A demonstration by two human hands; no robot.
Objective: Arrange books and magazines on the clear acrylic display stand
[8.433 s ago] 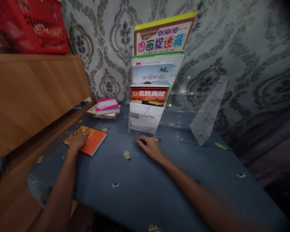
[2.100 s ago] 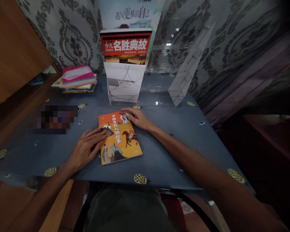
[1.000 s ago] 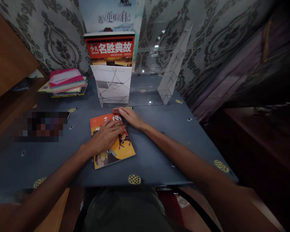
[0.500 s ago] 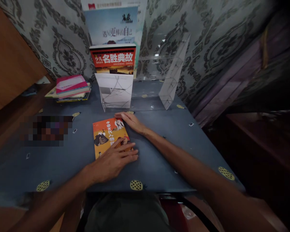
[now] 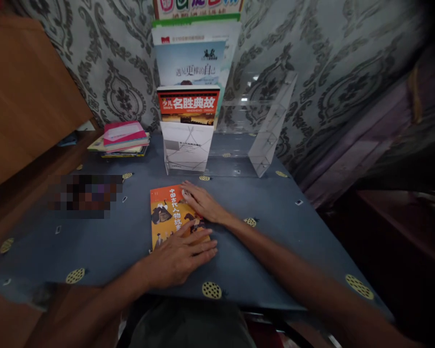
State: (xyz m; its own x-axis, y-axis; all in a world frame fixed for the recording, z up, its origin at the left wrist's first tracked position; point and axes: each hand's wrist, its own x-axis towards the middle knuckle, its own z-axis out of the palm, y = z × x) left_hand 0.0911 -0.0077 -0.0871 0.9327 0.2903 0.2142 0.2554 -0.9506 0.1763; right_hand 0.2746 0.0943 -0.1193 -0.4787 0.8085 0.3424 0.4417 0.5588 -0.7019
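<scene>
An orange and yellow book with white Chinese lettering and painted figures lies flat, cover up, on the blue tablecloth. Across its lower right part rests my left hand, open, fingers stretched out beyond the book's right edge. My right hand lies open along the upper right edge, its fingertips touching the top corner. The two hands cover the cover's right side and lower corner.
Behind the book stands a clear acrylic rack; its left side holds several upright books, a white one in front. At the back left is a stack of books. A pixelated patch hides something on the left. Patterned curtains hang behind.
The view has shifted, so the scene sits lower and further right. My right hand has slid down a little along the book's right edge. The left hand stays on the cover.
</scene>
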